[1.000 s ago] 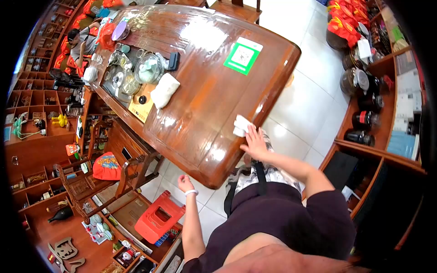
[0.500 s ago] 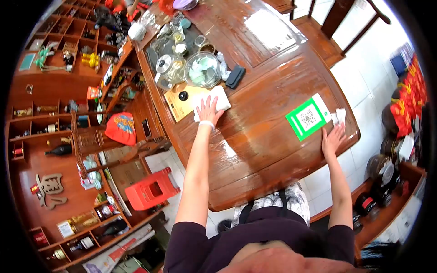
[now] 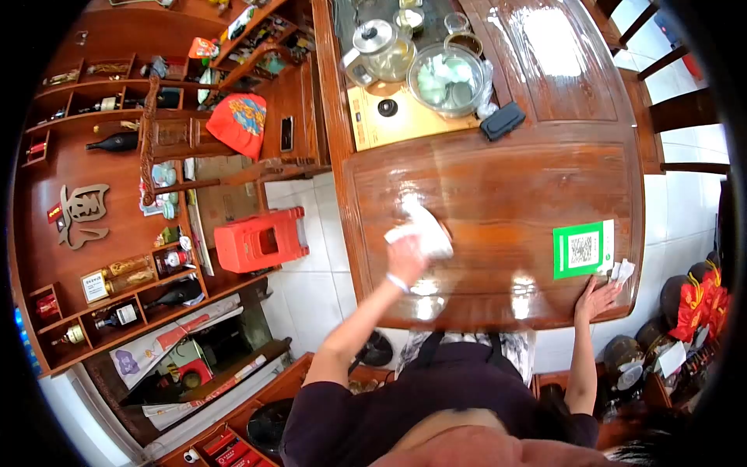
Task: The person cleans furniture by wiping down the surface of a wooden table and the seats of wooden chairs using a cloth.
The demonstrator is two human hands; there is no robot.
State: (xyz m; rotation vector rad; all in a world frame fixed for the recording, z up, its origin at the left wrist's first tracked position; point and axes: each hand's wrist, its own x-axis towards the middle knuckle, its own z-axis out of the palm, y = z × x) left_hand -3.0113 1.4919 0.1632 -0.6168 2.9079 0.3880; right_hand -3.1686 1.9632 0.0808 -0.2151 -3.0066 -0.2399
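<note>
My left hand (image 3: 406, 261) is on a white cloth (image 3: 433, 237), pressing it against the glossy wooden table (image 3: 498, 187). Its fingers are somewhat blurred and partly merge with the cloth. At the table's near right corner, my right hand (image 3: 597, 300) lies flat with fingers stretched out. A crumpled white tissue (image 3: 622, 271) is by its fingertips; whether they touch it I cannot tell. Just beyond that hand is a green-and-white QR code card (image 3: 582, 249).
Toward the far left of the table are a yellow board (image 3: 373, 124), a glass teapot (image 3: 381, 48), a glass bowl of cups (image 3: 447, 82) and a dark case (image 3: 503, 121). A red stool (image 3: 261, 240) stands left; wooden chairs (image 3: 685, 109) stand right.
My left hand has moved the cloth from beside the yellow board toward the table's near side. My right hand stays near the tissue and card. The camera view has shifted and turned.
</note>
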